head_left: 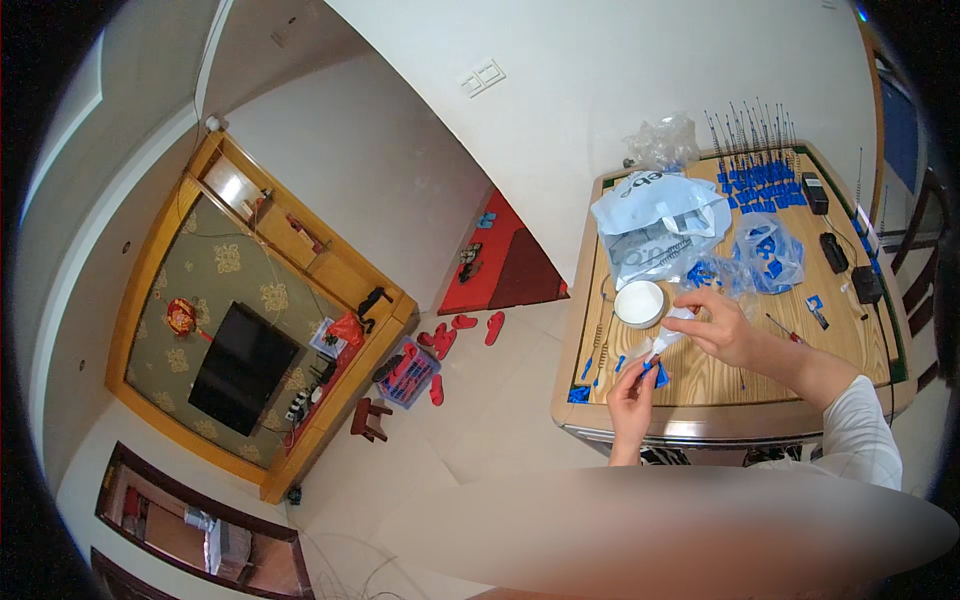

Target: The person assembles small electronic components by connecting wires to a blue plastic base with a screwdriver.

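Near the front edge of the table, my left hand pinches a small blue part. Just above and to its right, my right hand is closed on a white tapered thing, which looks like a small squeeze bottle. Its narrow end points down toward the blue part; whether they touch I cannot tell. Beside my right fingertips stands a round white bowl. Coil springs with blue ends lie left of my hands. A clear bag of blue parts sits beyond my right hand.
Several upright springs on blue bases crowd the table's back. A white plastic bag lies behind the bowl. Black adapters with cords, a red-handled screwdriver and a small blue-and-silver piece are toward the right side.
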Available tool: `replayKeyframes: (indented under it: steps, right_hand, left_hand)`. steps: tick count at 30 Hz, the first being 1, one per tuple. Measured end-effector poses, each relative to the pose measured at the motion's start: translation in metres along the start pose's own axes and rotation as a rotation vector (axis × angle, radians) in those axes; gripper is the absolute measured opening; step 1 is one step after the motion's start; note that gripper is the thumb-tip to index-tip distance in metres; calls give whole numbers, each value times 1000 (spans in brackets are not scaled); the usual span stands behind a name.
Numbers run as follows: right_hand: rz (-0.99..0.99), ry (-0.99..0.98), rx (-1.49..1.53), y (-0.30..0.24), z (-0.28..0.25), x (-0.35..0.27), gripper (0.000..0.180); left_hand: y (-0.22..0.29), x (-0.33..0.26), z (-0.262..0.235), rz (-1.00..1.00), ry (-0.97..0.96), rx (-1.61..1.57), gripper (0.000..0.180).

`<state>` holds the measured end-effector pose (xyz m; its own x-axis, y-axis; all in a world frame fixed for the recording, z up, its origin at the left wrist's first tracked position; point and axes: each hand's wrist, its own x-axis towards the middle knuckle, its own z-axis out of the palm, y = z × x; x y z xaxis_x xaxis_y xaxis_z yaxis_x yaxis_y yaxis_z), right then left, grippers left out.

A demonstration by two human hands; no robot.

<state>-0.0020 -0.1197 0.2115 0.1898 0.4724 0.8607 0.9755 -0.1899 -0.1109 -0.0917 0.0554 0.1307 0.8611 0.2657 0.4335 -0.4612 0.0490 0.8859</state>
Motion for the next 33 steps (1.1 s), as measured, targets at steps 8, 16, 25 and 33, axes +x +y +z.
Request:
replayKeyframes:
  steps: [8, 16, 25, 33]
  right_hand:
    - [10, -3, -6, 0, -1, 0, 46]
    - [9, -13, -10, -1, -3, 1, 45]
    - [-6, 8, -46, -4, -3, 3, 46]
    - [-20, 9, -46, -3, -2, 3, 44]
  left_hand:
    - [11, 0, 5, 12, -2, -6, 18]
    - [7, 0, 3, 21, -1, 11, 19]
    - [11, -1, 5, 15, 7, 8, 19]
    - [12, -1, 5, 5, 3, 6, 19]
